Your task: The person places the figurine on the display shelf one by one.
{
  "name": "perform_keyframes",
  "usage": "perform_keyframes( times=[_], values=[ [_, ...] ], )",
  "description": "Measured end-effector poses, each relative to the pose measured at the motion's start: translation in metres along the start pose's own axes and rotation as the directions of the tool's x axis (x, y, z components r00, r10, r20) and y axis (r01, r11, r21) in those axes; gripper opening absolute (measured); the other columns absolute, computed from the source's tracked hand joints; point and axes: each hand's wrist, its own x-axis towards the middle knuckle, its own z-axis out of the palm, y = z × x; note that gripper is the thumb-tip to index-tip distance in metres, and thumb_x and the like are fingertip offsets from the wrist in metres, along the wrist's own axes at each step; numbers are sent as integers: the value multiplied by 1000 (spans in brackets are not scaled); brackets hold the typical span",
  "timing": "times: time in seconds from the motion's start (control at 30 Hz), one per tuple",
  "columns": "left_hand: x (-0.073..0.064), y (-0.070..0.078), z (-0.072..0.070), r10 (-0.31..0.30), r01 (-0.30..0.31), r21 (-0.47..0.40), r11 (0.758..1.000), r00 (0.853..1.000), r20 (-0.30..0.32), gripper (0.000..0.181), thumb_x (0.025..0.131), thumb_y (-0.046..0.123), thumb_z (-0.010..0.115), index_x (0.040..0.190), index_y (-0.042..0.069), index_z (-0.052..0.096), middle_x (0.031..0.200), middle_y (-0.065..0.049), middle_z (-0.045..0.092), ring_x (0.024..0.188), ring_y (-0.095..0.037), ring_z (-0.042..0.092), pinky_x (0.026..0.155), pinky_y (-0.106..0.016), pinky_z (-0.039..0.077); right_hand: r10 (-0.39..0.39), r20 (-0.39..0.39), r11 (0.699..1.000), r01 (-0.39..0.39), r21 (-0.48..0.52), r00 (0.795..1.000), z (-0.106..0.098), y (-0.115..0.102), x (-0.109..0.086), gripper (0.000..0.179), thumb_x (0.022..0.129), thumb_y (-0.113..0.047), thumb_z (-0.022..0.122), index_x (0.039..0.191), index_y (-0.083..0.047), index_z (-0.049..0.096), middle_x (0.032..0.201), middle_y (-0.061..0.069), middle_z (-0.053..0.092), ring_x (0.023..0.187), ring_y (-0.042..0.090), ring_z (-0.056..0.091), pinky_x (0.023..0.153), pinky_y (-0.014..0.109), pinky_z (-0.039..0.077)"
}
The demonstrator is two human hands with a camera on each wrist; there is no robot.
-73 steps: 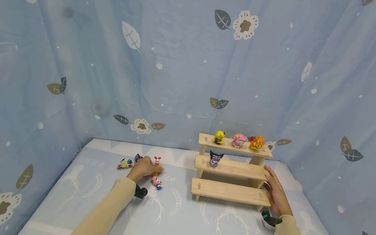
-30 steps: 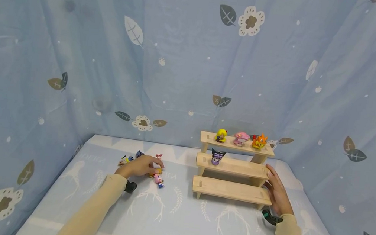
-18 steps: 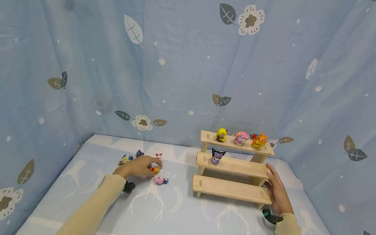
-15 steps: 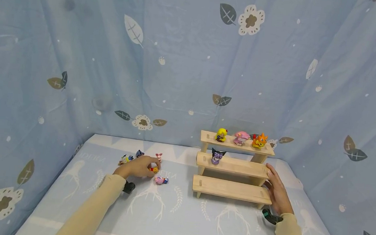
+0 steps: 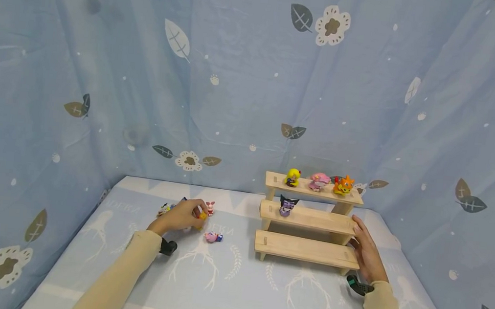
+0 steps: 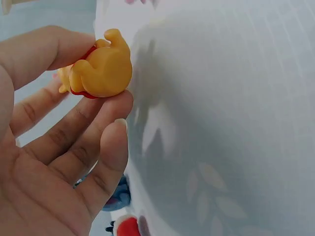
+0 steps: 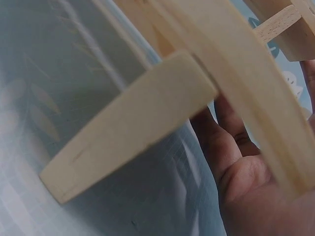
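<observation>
My left hand (image 5: 183, 216) pinches a yellow bear figurine (image 6: 106, 69) with a red shirt, between thumb and fingers just above the table; the left wrist view shows its underside. A small pink piglet figurine (image 5: 210, 208) stands just beyond those fingers. Nearer me, a pink-and-blue figurine (image 5: 212, 237) lies on its side. More figurines (image 5: 165, 209) are left of the hand, partly hidden by it. At the right, my right hand (image 5: 368, 253) grips the end of the three-tier wooden display shelf (image 5: 305, 248), thumb below the middle board and fingers at its end.
On the top tier stand a yellow-haired figurine (image 5: 292, 177), a pink-hooded one (image 5: 319, 182) and an orange one (image 5: 343, 185). A black-eared purple figurine (image 5: 287, 206) is on the middle tier's left. Blue patterned curtain (image 5: 243, 100) hangs behind the cloth-covered table (image 5: 235, 291).
The pink-and-blue figurine has turned onto its side away from the left hand. My left hand has picked up the bear figurine and drawn it slightly left. The right hand stays at the shelf.
</observation>
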Motion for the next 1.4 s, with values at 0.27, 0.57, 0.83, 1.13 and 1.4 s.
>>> perform_keyframes(
  times=[0.27,0.57,0.83,1.13,1.4],
  values=[
    [5,8,0,11,-11,4,1000,998,-65,29,88,11,81,112,12,67,91,-5,63,69,-20,59,54,-33,51,22,-15,1000,-21,22,1000,-1,-6,0,56,110,-44,45,162,-32,26,162,9,14,128,18,39,90,21,50],
    [3,24,2,89,-91,-14,996,989,-116,26,91,15,80,112,12,67,97,-4,67,85,-20,62,69,-34,53,36,12,999,-36,-11,999,-8,-12,1,53,110,-38,50,159,-29,31,152,4,29,118,16,53,87,33,54],
    [2,35,5,104,-112,-46,993,983,-153,27,89,22,83,110,16,68,97,-1,67,87,-17,65,78,-35,54,31,16,999,-31,-39,999,-5,-12,5,49,110,-40,50,155,-31,35,150,6,31,114,12,57,87,35,54],
    [5,42,13,191,-208,-107,972,970,-151,28,88,22,85,110,14,69,97,0,70,83,-17,66,76,-36,55,24,6,1000,-24,-16,1000,-7,-12,3,50,110,-37,49,157,-28,33,145,2,36,111,11,60,86,34,55],
    [7,48,16,233,-252,-112,961,960,-158,30,88,22,85,113,17,69,98,1,70,84,-17,67,77,-34,56,41,3,998,-41,-57,999,-5,-13,3,54,110,-42,48,159,-31,29,159,8,21,116,8,54,88,30,51]
  ],
)
